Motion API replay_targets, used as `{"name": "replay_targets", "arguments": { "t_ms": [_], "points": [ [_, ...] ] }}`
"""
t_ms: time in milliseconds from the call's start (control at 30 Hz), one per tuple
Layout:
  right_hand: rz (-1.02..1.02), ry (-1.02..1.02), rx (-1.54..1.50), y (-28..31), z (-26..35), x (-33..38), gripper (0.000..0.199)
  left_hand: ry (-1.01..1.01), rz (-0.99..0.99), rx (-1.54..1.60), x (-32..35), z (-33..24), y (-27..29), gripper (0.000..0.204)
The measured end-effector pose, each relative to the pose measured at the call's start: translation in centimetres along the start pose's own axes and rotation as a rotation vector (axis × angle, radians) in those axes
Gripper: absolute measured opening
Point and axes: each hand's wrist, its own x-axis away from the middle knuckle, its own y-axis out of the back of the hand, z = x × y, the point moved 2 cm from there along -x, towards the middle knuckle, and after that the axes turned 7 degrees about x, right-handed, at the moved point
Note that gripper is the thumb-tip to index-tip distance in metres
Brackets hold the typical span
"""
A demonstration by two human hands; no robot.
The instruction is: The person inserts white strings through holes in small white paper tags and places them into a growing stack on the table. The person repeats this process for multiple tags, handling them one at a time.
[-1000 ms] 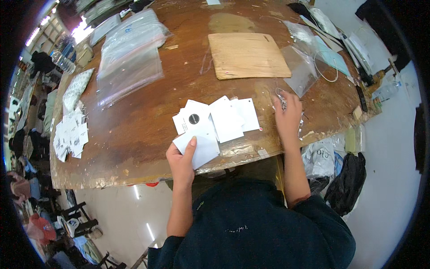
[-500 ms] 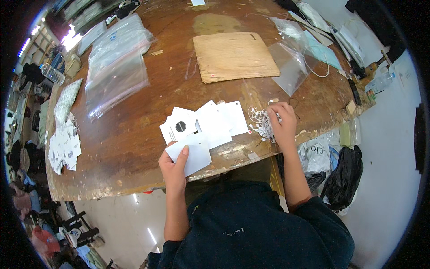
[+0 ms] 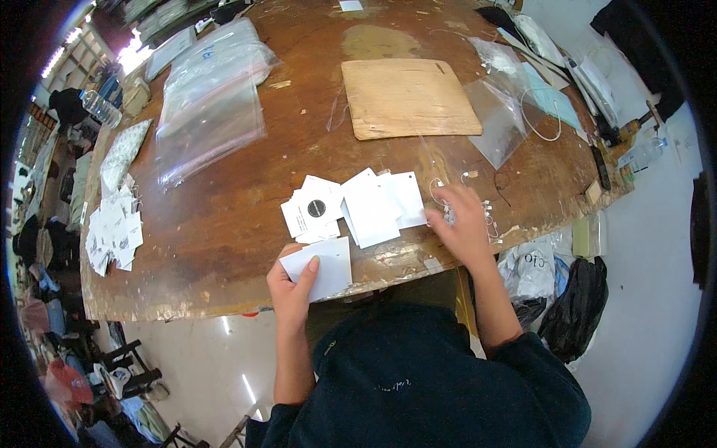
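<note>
From afar, I see the left hand (image 3: 289, 290) grasping white cards (image 3: 331, 266) over the near edge of the tabletop (image 3: 224, 250), the right hand (image 3: 464, 225) at white strings (image 3: 449, 216); whether it grips any, I cannot tell.

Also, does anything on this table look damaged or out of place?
The table's near edge looks scuffed and flaking, and a pale, uneven patch marks the surface beyond the wooden board. The loose white cards overlap unevenly, which may be normal.
</note>
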Motion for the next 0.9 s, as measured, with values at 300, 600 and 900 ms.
{"name": "replay_targets", "arguments": {
  "t_ms": [300,600,900],
  "points": [
    [0.300,-0.105,0.212,-3.2,2.3,-1.9,0.035,-0.039,0.066,-0.113,-2.1,-2.7,0.6,0.025],
    [0.262,-0.056,0.320,-6.1,6.9,-0.8,0.076,-0.172,0.111,-0.274,-4.1,-2.5,1.0,0.029],
    [0.262,-0.118,0.303,-7.3,7.2,-0.7,0.072,0.111,0.228,-0.337,-6.2,-2.3,0.5,0.040]
  ]
}}
